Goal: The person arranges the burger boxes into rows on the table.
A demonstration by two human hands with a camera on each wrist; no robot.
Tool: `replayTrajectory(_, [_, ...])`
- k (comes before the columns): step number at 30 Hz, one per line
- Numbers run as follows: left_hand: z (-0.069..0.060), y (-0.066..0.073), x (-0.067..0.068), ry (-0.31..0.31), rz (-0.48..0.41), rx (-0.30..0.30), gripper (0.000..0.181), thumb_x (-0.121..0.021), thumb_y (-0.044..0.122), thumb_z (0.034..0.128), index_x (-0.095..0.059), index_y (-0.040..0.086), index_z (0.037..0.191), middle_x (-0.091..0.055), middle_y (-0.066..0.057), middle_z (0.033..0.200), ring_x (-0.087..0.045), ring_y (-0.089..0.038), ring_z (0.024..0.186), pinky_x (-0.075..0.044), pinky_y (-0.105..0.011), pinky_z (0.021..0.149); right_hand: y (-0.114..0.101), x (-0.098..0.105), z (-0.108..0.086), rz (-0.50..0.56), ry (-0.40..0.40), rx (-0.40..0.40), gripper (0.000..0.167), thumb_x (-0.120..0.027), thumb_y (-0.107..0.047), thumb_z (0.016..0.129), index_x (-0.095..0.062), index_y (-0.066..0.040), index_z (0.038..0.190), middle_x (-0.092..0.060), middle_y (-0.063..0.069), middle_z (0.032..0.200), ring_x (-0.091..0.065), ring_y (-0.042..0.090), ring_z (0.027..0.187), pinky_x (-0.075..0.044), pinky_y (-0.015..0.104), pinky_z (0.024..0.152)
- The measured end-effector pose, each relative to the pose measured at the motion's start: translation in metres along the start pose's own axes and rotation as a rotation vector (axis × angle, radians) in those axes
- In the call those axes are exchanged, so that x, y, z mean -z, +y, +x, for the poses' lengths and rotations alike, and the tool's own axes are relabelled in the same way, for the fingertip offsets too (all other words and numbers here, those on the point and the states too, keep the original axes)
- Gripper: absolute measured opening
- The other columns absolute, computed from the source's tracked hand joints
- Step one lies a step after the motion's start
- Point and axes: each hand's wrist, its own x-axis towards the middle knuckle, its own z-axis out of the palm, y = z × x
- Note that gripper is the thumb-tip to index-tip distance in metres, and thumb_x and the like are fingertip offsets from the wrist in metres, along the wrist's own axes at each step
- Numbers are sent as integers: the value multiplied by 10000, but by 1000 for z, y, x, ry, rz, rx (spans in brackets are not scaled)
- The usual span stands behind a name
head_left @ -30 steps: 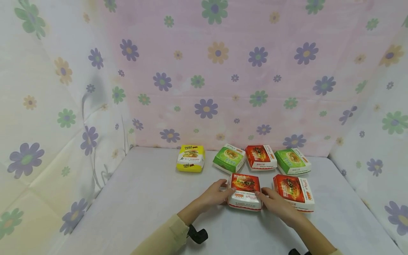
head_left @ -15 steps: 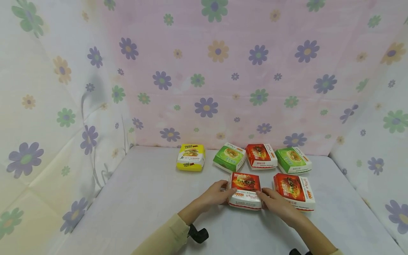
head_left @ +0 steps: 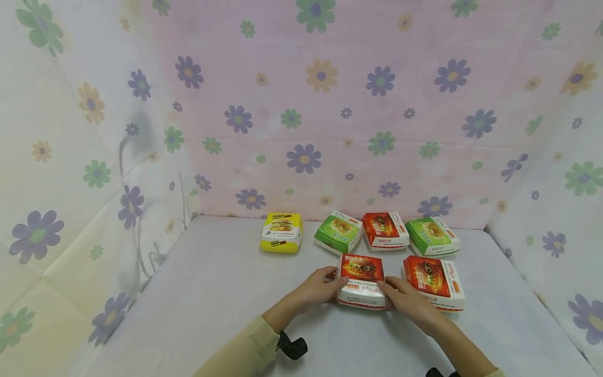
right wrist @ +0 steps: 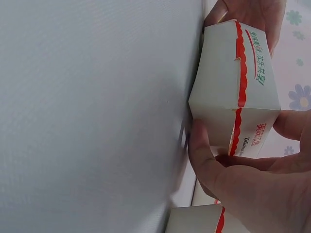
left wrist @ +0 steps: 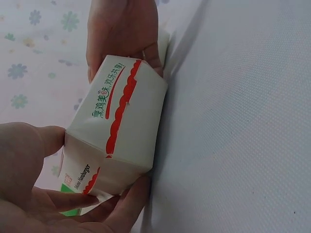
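The red and white cardboard burger box (head_left: 360, 285), closed, sits upright on the pale table (head_left: 221, 293), burger picture (head_left: 361, 268) facing up

Held box (head_left: 361, 283) — red and white, scalloped in red; back cloth (head_left: 264, 31) — pink, flowered.

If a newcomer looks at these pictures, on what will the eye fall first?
Probably on the red hamburger box held between the left hand and right hand, in the front row. Next, the yellow burger box stands out at the left end of the back row, before a pink flowered cloth.
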Motion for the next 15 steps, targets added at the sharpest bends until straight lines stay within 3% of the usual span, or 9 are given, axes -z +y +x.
replayTrajectory(5, [-1,2,1,-1,-18,-2,619,-617,443,1014,-497,51,1478,-565,-130,1362,-539,-286,1244,-550,-459,940,0,-1,1,15,7,6,664,-506,-441,1067,-429,75,1478,-569,140,1224,-493,264,1127,-457,451,940])
replayTrajectory(11, [-5,4,3,9,-5,4,625,-618,442,1013,-492,48,1482,-567,-126,1359,-533,-282,1241,-545,-465,951,-1,-1,1,9,2,-1,726,-521,-474,1053,-409,97,1488,-539,203,1397,-495,286,1213,-441,586,1046])
replayTrajectory(15, [-9,4,3,14,-2,1,632,-627,432,1010,-487,40,1485,-572,-123,1351,-529,-283,1232,-536,-486,960,-3,-2,1,4,0,-5,749,-518,-491,1050,-396,98,1497,-517,237,1435,-494,309,1250,-430,605,1056])
